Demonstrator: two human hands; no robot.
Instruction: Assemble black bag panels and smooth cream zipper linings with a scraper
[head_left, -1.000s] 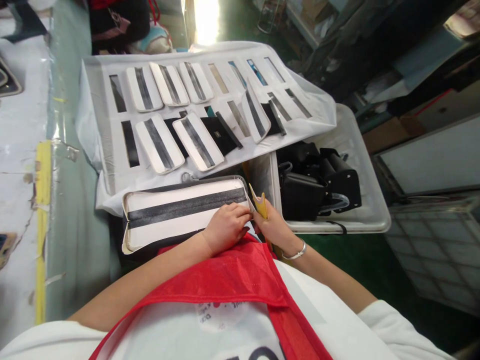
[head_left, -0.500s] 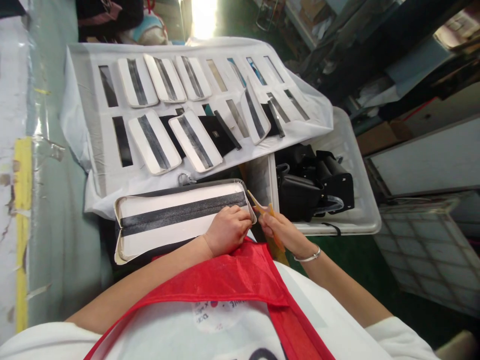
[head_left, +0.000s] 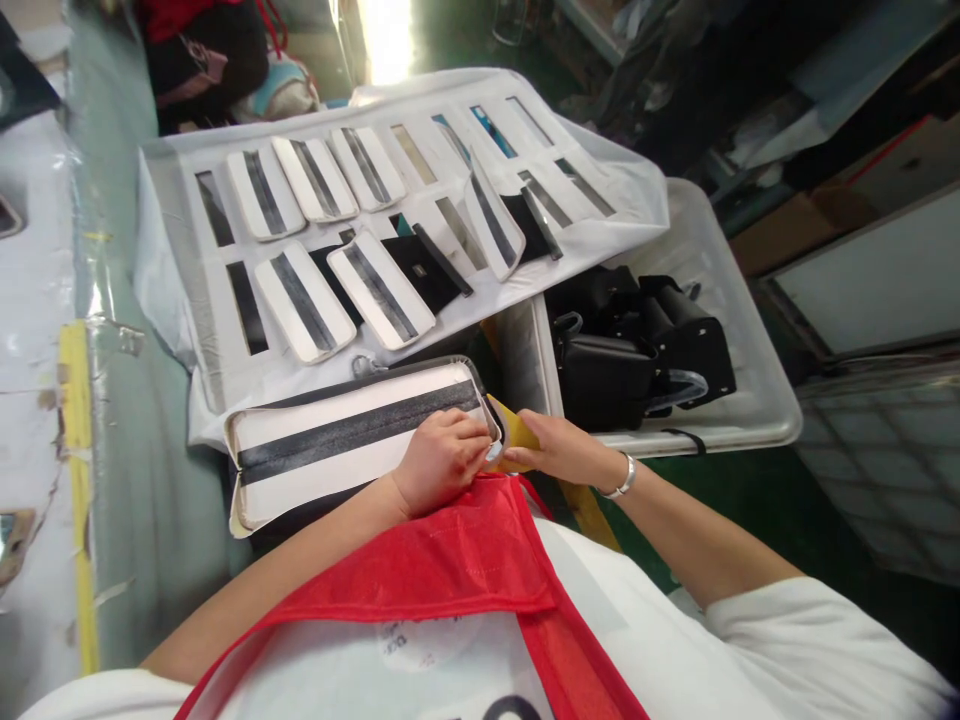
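Observation:
A long white panel (head_left: 337,450) with a dark centre strip and black edging lies in front of my red apron (head_left: 420,560). My left hand (head_left: 448,452) is closed on the panel's right end, its fingers curled over the edge. Just right of that end, my right hand (head_left: 559,448) grips a yellow piece (head_left: 519,430) against the panel's right edge. What this piece is cannot be made out fully.
Beyond is a white-covered rack (head_left: 277,380) with slots, bearing several smaller white panels (head_left: 381,290) and black flaps (head_left: 424,272). To the right stands a translucent bin (head_left: 757,380) of black bags (head_left: 607,370). A grey-green surface (head_left: 142,450) with yellow edging is left.
My right hand has turned, bringing the yellow piece flatter against the panel's end; its pointed shape no longer shows. My left hand stays on the panel. The view has shifted slightly.

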